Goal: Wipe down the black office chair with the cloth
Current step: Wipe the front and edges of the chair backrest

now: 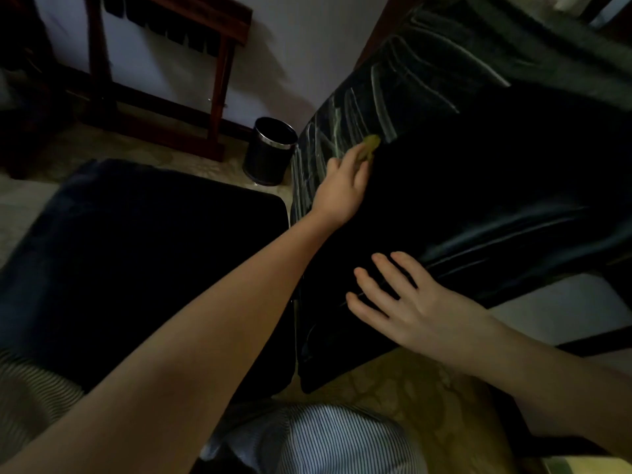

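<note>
Just one cam here, worn on the head, wide-angle, pointing forward and steeply down, close enough that the chair [461, 200] fills most of the right half. The left hand [345, 186] and right hand [410, 302] land mid-frame with the arms running in from the bottom edge. Further off, the top catches the wall [307, 46], a bin [270, 150] and a wooden stand [219, 80].

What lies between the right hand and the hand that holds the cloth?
In the head view, only bare black chair surface lies between the right hand, which rests flat, and the left hand gripping the cloth.
</note>
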Demonstrator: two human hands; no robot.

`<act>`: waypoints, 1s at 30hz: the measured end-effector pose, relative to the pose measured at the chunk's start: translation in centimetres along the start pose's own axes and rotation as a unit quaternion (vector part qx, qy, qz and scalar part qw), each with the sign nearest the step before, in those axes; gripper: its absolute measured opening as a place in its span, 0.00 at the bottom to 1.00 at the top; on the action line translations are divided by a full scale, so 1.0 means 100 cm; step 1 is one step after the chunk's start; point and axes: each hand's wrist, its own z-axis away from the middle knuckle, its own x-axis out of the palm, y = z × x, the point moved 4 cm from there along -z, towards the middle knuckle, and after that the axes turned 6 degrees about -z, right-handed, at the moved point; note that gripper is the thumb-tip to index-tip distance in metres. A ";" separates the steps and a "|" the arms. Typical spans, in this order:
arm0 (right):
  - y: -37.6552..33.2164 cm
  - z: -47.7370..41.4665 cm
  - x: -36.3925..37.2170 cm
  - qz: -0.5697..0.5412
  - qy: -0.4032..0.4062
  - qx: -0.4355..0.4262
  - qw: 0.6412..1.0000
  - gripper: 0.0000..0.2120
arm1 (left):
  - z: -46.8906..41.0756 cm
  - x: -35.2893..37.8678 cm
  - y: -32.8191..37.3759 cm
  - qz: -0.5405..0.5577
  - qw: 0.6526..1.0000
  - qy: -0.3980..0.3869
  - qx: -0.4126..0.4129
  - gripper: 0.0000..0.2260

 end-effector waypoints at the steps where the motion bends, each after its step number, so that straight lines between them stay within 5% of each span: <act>1: 0.000 0.000 -0.001 0.003 0.000 -0.001 1.000 0.17 | 0.000 -0.001 -0.013 0.006 1.000 0.000 -0.029 0.18; 6: 0.002 -0.001 0.000 0.007 -0.008 -0.001 1.000 0.19 | 0.039 0.003 -0.075 0.023 0.985 0.004 -0.171 0.19; 10: 0.003 -0.002 -0.003 -0.001 -0.039 -0.001 0.999 0.23 | 0.099 0.011 -0.086 0.064 0.978 0.012 -0.200 0.19; 20: 0.006 -0.003 -0.009 -0.038 -0.093 0.018 0.995 0.22 | 0.163 -0.003 -0.032 0.094 0.994 -0.011 -0.059 0.19; 23: 0.004 -0.012 -0.009 -0.079 -0.102 0.031 0.991 0.34 | 0.160 -0.006 -0.033 0.101 0.994 -0.030 -0.034 0.19; 30: 0.003 -0.054 0.005 -0.131 -0.252 0.039 0.958 0.38 | 0.140 -0.001 -0.049 0.120 0.991 -0.007 -0.057 0.19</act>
